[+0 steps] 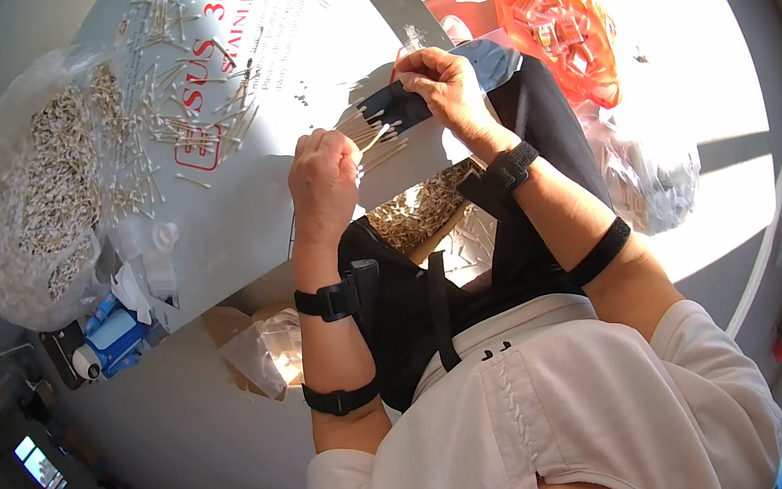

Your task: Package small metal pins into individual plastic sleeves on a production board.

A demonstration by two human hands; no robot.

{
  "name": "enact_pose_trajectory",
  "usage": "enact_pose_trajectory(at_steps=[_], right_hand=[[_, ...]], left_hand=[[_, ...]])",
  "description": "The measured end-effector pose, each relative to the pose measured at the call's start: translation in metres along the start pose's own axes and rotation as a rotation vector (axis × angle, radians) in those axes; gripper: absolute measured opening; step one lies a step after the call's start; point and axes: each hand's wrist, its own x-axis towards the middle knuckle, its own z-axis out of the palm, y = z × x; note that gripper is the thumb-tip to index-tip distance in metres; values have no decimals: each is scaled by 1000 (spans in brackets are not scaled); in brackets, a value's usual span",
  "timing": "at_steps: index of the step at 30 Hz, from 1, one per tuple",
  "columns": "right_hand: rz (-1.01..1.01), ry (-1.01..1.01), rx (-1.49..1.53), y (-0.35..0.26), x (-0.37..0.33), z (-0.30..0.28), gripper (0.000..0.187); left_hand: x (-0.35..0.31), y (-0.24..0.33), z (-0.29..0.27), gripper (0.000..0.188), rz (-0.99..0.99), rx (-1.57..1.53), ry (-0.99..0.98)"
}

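Note:
My left hand (323, 176) is closed, and cotton swabs (375, 138) stick out from its fingers toward the right, over the near edge of the table. Several more swabs lie side by side just beyond it, their white tips on a dark patch (405, 103). My right hand (451, 84) is across from it, thumb and fingertips pinched together above that patch. What the pinch holds, if anything, I cannot make out. Farther left, loose cotton swabs (223, 133) are scattered across the grey printed tabletop (255, 214).
A large clear bag full of swabs (50, 194) stands at the left, with a blue pack (117, 336) near the table corner. To the right are an orange-red bag of small packs (562, 32) and a clear bag (648, 171). A box of swabs (422, 212) sits below the table edge.

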Motion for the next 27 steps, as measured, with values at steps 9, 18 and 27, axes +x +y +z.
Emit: enact_pose_trajectory(at_steps=[9, 18, 27], right_hand=[[-481, -68, -773, -8, 39, 31, 23], [-610, -353, -1038, -2, 49, 49, 15], [-274, -69, -256, 4, 19, 28, 14]], left_hand=[[-36, 11, 39, 31, -63, 233, 284], [-17, 0, 48, 23, -30, 200, 304], [-4, -3, 45, 85, -105, 378, 137]])
